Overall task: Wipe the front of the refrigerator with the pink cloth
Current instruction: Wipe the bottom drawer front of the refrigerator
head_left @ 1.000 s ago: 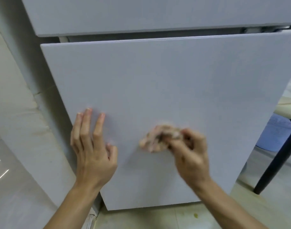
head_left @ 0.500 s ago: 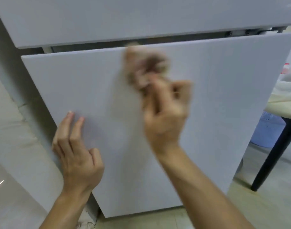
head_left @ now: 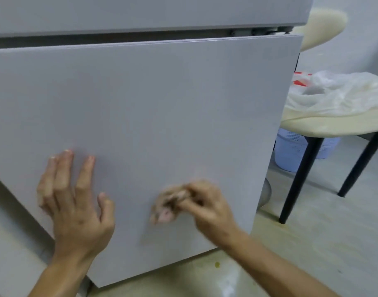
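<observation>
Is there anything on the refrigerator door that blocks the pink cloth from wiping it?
Only the left hand: its straight fingers touch the lower refrigerator door, left of the pink cloth that the right hand grips. Above and right of the cloth, nothing visible lies on the door.

Floor [head_left: 312, 243] — pale, with a small yellow spot [head_left: 217, 264] near the foot of the refrigerator [head_left: 162, 103], which stands on it. Also standing on the floor: the black legs [head_left: 300, 179] of a cream-topped table [head_left: 334, 127] and, under that top, a light-blue perforated basket [head_left: 291, 151]. On the table top lies a crumpled translucent plastic bag [head_left: 334, 93] — red print at its left end.
</observation>
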Tool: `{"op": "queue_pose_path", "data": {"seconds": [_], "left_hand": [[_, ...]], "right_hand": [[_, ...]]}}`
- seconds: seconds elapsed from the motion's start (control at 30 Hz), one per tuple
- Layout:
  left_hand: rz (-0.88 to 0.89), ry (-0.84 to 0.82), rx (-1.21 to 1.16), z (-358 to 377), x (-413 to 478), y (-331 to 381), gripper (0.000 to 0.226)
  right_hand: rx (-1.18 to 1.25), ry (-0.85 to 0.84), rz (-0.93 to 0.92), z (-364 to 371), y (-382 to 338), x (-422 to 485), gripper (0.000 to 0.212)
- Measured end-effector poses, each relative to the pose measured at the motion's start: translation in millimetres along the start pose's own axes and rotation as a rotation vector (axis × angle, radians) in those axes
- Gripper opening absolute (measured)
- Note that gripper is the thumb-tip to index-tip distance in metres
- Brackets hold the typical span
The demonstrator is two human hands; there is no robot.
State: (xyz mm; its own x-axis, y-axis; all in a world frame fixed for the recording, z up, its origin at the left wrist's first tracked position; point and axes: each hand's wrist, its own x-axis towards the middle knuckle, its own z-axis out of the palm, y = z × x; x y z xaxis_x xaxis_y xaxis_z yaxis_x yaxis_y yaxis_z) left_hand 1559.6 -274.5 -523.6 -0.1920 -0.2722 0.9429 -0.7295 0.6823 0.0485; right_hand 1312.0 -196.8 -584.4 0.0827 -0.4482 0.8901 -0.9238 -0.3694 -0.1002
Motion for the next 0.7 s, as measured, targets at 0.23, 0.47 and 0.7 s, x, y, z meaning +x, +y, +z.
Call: {"op": "queue_pose_path", "data": {"seconds": [0.23,0.47,0.7], "left_hand": [[-0.027,0.035,0.023,10,9,-2,0.069],[-0.014,-0.013,0.045,6,5,-9,0.072],[-0.009,-0.030,0.076,-6,7,-24,0.072]], "right_hand": [[-0.114,0.501,0.332,-78,49,97,0.036],[-0.189,0.386,0.208,9,39,-5,0.020],[-0.145,0.284,0.103,6,19,4,0.019]]}}
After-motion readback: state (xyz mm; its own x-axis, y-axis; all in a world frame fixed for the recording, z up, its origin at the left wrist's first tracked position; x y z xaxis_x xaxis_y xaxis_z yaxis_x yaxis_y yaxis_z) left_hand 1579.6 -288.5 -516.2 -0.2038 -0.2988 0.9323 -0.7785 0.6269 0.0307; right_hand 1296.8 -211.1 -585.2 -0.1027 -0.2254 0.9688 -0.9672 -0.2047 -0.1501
